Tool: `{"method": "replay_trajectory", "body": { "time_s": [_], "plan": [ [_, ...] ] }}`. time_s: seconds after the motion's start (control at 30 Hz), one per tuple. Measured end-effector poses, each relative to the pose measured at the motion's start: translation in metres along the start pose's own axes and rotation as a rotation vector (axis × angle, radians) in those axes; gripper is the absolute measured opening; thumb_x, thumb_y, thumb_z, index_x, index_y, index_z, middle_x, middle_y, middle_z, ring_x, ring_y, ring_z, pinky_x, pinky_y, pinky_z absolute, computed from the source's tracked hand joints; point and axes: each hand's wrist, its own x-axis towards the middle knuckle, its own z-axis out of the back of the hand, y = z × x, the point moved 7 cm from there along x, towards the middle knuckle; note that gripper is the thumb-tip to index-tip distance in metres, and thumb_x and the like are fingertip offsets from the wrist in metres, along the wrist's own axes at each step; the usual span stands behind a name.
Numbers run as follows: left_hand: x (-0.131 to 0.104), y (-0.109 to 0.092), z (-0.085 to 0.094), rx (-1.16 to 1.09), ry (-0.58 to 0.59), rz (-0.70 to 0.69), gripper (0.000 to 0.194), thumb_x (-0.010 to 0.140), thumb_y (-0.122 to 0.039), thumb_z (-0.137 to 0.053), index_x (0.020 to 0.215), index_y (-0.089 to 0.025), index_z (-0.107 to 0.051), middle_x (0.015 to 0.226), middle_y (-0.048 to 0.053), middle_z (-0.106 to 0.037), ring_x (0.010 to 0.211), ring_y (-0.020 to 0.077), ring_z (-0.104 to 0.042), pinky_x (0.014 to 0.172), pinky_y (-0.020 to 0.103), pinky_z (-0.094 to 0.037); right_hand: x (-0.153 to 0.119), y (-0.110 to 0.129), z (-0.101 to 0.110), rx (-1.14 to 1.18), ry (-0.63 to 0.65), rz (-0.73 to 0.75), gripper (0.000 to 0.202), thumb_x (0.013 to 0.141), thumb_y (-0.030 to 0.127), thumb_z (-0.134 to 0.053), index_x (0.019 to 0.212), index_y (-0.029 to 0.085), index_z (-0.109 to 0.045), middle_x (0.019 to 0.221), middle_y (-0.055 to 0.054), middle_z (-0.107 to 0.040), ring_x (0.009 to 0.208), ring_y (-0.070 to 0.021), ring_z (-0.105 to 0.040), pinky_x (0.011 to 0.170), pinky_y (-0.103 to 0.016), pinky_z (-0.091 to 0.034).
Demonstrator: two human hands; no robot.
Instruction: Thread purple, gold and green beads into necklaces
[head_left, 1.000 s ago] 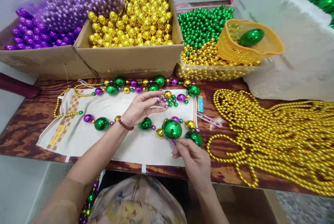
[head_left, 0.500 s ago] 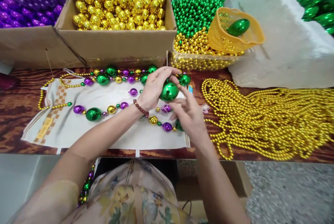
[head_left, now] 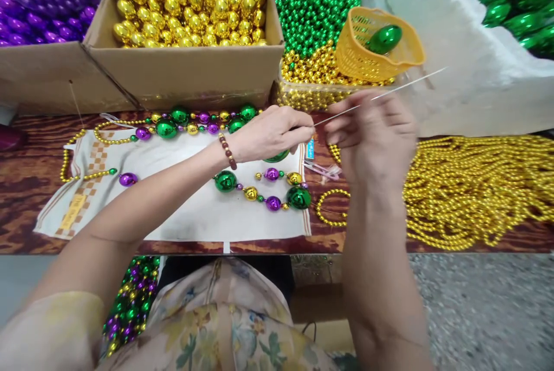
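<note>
Large green bead (head_left: pixel 277 156) at frame centre, pinched under left hand (head_left: pixel 272 131) grip. Long needle (head_left: pixel 381 94) running up-right, clamped in blurred right hand (head_left: pixel 376 134). Likely slips: bead dropping off the needle, thread snagging beaded strand (head_left: pixel 259 192) on the white cloth (head_left: pixel 182 209), tip catching yellow basket (head_left: pixel 376 53).

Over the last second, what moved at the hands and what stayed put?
The left hand took the large green bead off the cloth and now closes over it. The right hand left the cloth, rose and moved right, drawing a long needle out past the bead. The part-strung beads on the white cloth, the box of gold beads and the yellow basket lie as before.
</note>
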Motion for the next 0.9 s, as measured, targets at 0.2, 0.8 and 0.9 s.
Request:
{"method": "replay_trajectory", "body": {
  "time_s": [0.2,0.8,0.9],
  "plan": [
    [-0.004,0.007,-0.008,0.024,0.096,-0.023,0.032,0.094,-0.023,-0.043,0.069,-0.015,-0.062,0.065,0.0,-0.064,0.057,0.0093,-0.054,0.063,0.024,-0.042,-0.012,-0.015,-0.009,0.007,0.055,-0.1,0.027,0.085,0.048,-0.073,0.085,0.028,-0.055,0.072,0.003,-0.068,0.05,-0.0114,-0.059,0.039,-0.023,-0.038],
    [-0.057,0.096,-0.048,0.19,0.019,0.126,0.035,0.102,-0.036,-0.037,0.107,-0.016,-0.066,0.101,0.009,-0.07,0.089,0.0184,-0.063,0.083,0.03,-0.045,0.001,0.009,-0.001,0.064,0.115,-0.37,0.028,0.071,0.035,-0.085,0.08,0.022,-0.062,0.056,0.009,-0.052,0.044,-0.0048,-0.046,0.037,-0.015,-0.038],
    [-0.064,0.102,-0.053,0.213,0.044,0.11,0.037,0.104,-0.036,-0.035,0.116,-0.015,-0.063,0.113,0.012,-0.067,0.104,0.0225,-0.06,0.095,0.036,-0.045,0.007,0.026,-0.002,-0.038,0.133,-0.285,0.019,0.075,0.028,-0.081,0.083,0.019,-0.066,0.064,0.005,-0.059,0.051,-0.0078,-0.057,0.044,-0.02,-0.048]
  ]
}}
